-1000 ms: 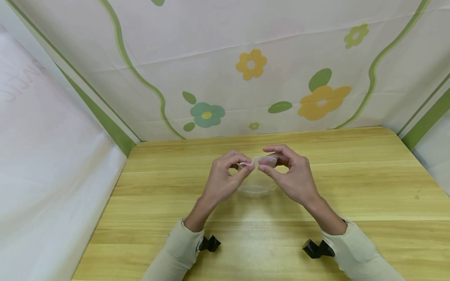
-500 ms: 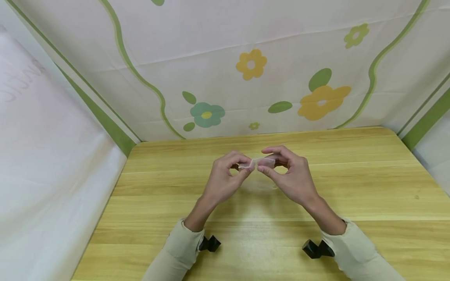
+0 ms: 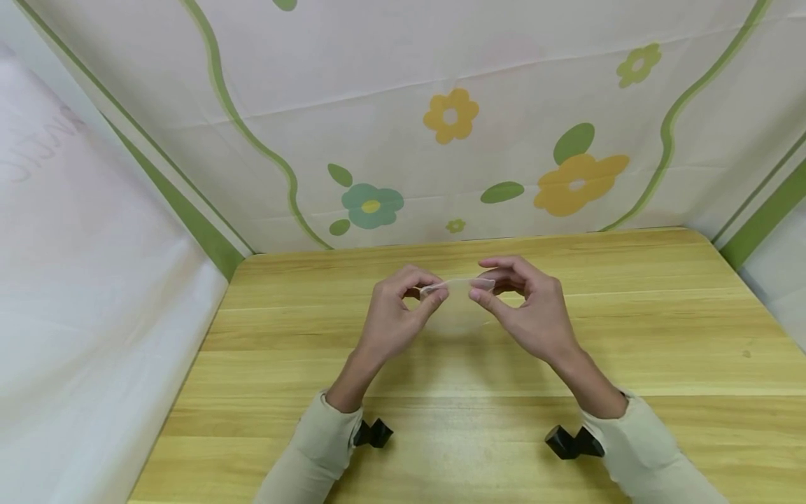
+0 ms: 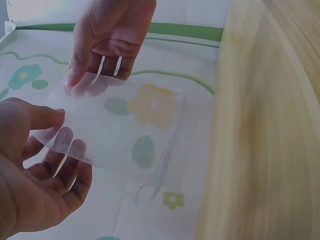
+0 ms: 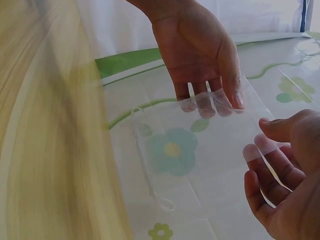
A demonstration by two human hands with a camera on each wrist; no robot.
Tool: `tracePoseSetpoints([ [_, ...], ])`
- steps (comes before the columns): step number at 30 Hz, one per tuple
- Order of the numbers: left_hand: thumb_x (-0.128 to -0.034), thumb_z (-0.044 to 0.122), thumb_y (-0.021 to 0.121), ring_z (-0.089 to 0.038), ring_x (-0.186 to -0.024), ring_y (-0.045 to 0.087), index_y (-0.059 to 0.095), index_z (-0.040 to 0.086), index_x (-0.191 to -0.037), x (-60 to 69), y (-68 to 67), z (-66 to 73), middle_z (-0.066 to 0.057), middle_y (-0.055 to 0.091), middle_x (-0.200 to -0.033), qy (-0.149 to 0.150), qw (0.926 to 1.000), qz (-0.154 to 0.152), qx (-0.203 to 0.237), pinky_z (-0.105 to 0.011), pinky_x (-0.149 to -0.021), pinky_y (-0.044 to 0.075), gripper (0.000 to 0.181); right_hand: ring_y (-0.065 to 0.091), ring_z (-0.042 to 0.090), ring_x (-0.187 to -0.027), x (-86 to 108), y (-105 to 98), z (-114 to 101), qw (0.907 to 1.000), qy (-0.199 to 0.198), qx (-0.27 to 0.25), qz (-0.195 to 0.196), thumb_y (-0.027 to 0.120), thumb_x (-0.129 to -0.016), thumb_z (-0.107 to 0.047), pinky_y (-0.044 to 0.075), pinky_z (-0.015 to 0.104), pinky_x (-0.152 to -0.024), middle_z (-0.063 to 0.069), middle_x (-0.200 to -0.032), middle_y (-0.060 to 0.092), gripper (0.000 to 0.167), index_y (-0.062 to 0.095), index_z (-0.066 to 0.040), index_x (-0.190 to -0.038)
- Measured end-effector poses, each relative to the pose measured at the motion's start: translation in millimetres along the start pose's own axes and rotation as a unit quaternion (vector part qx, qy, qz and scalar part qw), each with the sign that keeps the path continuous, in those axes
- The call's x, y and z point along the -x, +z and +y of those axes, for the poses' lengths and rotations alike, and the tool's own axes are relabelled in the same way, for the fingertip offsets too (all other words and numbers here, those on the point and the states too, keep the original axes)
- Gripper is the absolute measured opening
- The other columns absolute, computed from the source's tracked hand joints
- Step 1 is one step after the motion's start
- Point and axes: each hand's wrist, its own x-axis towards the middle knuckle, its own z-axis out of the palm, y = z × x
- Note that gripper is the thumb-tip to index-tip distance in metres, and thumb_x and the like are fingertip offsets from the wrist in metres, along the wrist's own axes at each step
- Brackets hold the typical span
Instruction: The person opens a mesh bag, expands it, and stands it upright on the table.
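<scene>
A small see-through pouch [image 3: 461, 302], perhaps a drawstring bag, hangs from both hands above the table. Its upper edge is stretched nearly straight. The left hand [image 3: 398, 311] pinches the left end of that edge between thumb and fingers. At the other end, the right hand [image 3: 535, 311] pinches it the same way, with some fingers lying behind the film. In the right wrist view a thin loop [image 5: 167, 204] sticks out at a lower corner of the pouch. A like loop [image 4: 145, 193] shows in the left wrist view. Whether the pouch holds anything cannot be told; it looks flat.
Below the hands lies a wood-grain table [image 3: 315, 378]. A white curtain [image 3: 504, 91] with printed flowers stands along its back edge, and more cloth [image 3: 94, 315] hangs at the left. Black wrist-worn blocks [image 3: 573, 442] sit by both sleeves.
The hands have drawn slightly apart, the left one to the left and the right one a little right. The pouch's edge, bent and creased before, is now pulled straighter.
</scene>
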Motion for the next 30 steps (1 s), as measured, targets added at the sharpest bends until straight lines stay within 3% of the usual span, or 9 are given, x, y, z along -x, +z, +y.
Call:
tracePoseSetpoints([
  [15, -0.0995, 0.008, 0.077, -0.019, -0.091, 0.070, 0.079, 0.004, -0.102, -0.6, -2.8, 2.1, -0.009, 0.076, -0.102, 0.018, 0.9998, 0.006, 0.002, -0.039, -0.082, 0.066, 0.005, 0.076, -0.001, -0.091, -1.5, -2.4, -2.1, 0.9997, 0.005, -0.010, 0.019, 0.081, -0.090, 0.008, 0.060, 0.015, -0.087, 0.016, -0.098, 0.082, 0.032, 0.073, 0.001, -0.120],
  [22, -0.0984, 0.008, 0.078, -0.019, -0.093, 0.069, 0.081, 0.005, -0.099, 0.3, -0.3, 2.5, -0.008, 0.074, -0.103, 0.015, 0.9999, -0.004, 0.004, -0.033, -0.082, 0.065, 0.004, 0.075, 0.001, -0.087, -1.2, -0.4, -0.7, 0.9998, -0.002, -0.010, 0.019, 0.082, -0.088, 0.009, 0.059, 0.015, -0.085, 0.015, -0.093, 0.081, 0.031, 0.074, -0.001, -0.117],
  [30, -0.0973, 0.010, 0.080, -0.019, -0.095, 0.070, 0.081, 0.005, -0.098, 1.2, 1.3, 3.0, -0.007, 0.075, -0.102, 0.015, 0.9999, -0.002, -0.003, -0.033, -0.083, 0.064, 0.005, 0.074, -0.001, -0.086, -1.1, 0.5, 0.3, 0.9996, -0.007, 0.003, 0.028, 0.085, -0.085, 0.010, 0.059, 0.015, -0.083, 0.014, -0.093, 0.081, 0.035, 0.074, 0.001, -0.118],
])
